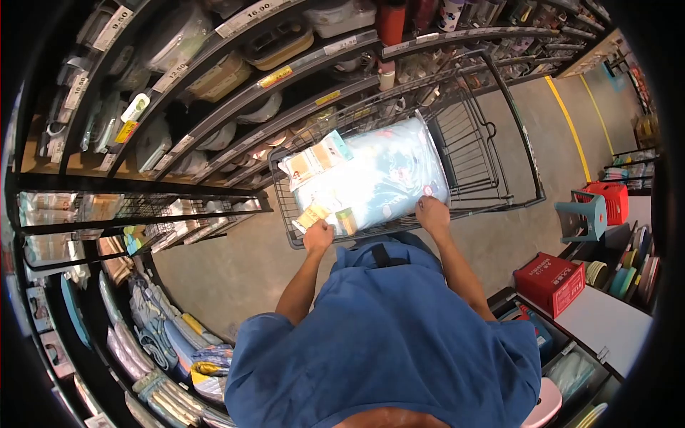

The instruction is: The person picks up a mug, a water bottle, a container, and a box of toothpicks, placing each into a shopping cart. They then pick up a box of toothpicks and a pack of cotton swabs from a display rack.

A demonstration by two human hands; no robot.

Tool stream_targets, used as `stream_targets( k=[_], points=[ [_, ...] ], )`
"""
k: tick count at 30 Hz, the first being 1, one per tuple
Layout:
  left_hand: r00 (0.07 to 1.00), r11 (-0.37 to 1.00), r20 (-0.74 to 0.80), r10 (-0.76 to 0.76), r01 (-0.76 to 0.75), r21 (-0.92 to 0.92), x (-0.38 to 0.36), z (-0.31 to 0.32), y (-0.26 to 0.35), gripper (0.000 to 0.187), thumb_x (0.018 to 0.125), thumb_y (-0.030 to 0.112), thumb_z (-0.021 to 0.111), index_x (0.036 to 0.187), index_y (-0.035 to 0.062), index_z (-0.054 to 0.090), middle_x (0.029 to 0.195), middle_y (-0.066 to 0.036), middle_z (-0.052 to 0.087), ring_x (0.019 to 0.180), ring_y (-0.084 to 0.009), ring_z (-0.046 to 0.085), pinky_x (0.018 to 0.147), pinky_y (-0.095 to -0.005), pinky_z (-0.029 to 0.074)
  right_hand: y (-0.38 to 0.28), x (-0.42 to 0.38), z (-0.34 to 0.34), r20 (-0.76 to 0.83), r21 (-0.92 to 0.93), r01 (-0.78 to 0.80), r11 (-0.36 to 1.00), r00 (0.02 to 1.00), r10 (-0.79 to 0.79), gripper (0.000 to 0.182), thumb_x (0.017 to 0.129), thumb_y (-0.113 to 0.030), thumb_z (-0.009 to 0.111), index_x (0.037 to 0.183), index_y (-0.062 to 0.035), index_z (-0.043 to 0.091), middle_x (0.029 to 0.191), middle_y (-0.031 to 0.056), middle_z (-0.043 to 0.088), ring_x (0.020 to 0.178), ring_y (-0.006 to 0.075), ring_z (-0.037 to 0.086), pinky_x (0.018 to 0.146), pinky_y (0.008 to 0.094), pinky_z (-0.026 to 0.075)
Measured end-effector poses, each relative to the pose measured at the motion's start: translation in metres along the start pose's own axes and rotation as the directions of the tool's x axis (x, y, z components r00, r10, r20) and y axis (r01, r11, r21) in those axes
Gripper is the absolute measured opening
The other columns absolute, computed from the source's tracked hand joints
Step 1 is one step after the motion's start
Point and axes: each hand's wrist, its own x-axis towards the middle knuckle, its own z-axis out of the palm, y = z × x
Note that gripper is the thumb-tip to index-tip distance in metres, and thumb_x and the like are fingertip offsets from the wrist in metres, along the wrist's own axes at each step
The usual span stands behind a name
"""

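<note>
A large pale-blue pack of soft bedding in clear plastic lies in the shopping cart. My left hand is closed at the near left of the pack, its fingertips against a small yellow-and-white packet. Just right of it is a small green-topped item. My right hand is closed at the pack's near right corner; its curled fingers hide whether they grip the plastic or the cart's rim. A clear packet with brown contents lies on the far left of the bedding pack.
Shelves of food containers run along the far side. Folded textiles fill the left racks. On the right are a red box, a grey-blue stool and a red stool. Yellow lines mark the floor.
</note>
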Motion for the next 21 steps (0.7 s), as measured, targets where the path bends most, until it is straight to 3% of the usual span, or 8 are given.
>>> stream_targets(
  k=[5, 8, 10, 14, 21],
  points=[
    [0.996, 0.999, -0.08, -0.043, 0.043, 0.004, -0.001, 0.004, -0.003, 0.02, 0.077, 0.03, 0.06, 0.082, 0.0127, 0.068, 0.082, -0.013, 0.069, 0.082, -0.0338, 0.066, 0.075, -0.0426, 0.051, -0.004, -0.01, -0.004, -0.065, 0.093, 0.128, 0.987, 0.99, -0.123, 0.021, 0.082, -0.024, 0.06, 0.085, -0.0042, 0.067, 0.085, 0.0154, 0.067, 0.076, 0.0339, 0.066, 0.07, 0.044, 0.053],
    [0.997, 0.998, -0.046, -0.054, 0.053, -0.033, -0.002, 0.006, -0.003, 0.02, 0.077, 0.031, 0.06, 0.082, 0.0136, 0.068, 0.084, -0.013, 0.07, 0.084, -0.0333, 0.066, 0.076, -0.042, 0.051, 0.0, -0.014, -0.006, -0.067, 0.113, 0.171, 0.979, 0.984, -0.164, 0.021, 0.082, -0.024, 0.061, 0.085, -0.0041, 0.068, 0.085, 0.0136, 0.068, 0.077, 0.0326, 0.066, 0.071, 0.0428, 0.053],
    [0.994, 0.995, -0.057, -0.09, 0.087, -0.051, -0.004, 0.002, -0.007, 0.02, 0.076, 0.031, 0.06, 0.082, 0.014, 0.068, 0.084, -0.012, 0.07, 0.085, -0.0331, 0.066, 0.076, -0.0417, 0.051, -0.006, -0.017, -0.004, -0.02, 0.076, 0.157, 0.985, 0.988, -0.156, 0.022, 0.082, -0.025, 0.061, 0.086, -0.0043, 0.068, 0.086, 0.0126, 0.069, 0.079, 0.0314, 0.066, 0.071, 0.0417, 0.053],
    [0.979, 0.984, -0.1, -0.175, 0.171, -0.048, -0.008, 0.007, 0.001, 0.02, 0.078, 0.032, 0.059, 0.084, 0.016, 0.068, 0.088, -0.013, 0.07, 0.086, -0.0329, 0.066, 0.077, -0.0434, 0.051, -0.004, -0.02, -0.002, -0.012, 0.128, 0.283, 0.951, 0.959, -0.283, 0.023, 0.08, -0.026, 0.061, 0.081, -0.0049, 0.068, 0.078, 0.0124, 0.066, 0.074, 0.0316, 0.064, 0.068, 0.0432, 0.052],
    [0.975, 0.988, -0.16, -0.152, 0.154, -0.004, -0.023, 0.012, 0.005, 0.021, 0.08, 0.032, 0.057, 0.088, 0.0142, 0.067, 0.088, -0.015, 0.069, 0.087, -0.0332, 0.065, 0.077, -0.0443, 0.05, -0.004, -0.015, -0.005, 0.104, 0.133, 0.324, 0.937, 0.935, -0.338, 0.026, 0.082, -0.03, 0.062, 0.083, -0.005, 0.07, 0.083, 0.0118, 0.069, 0.077, 0.0308, 0.066, 0.07, 0.0406, 0.052]
  ],
)
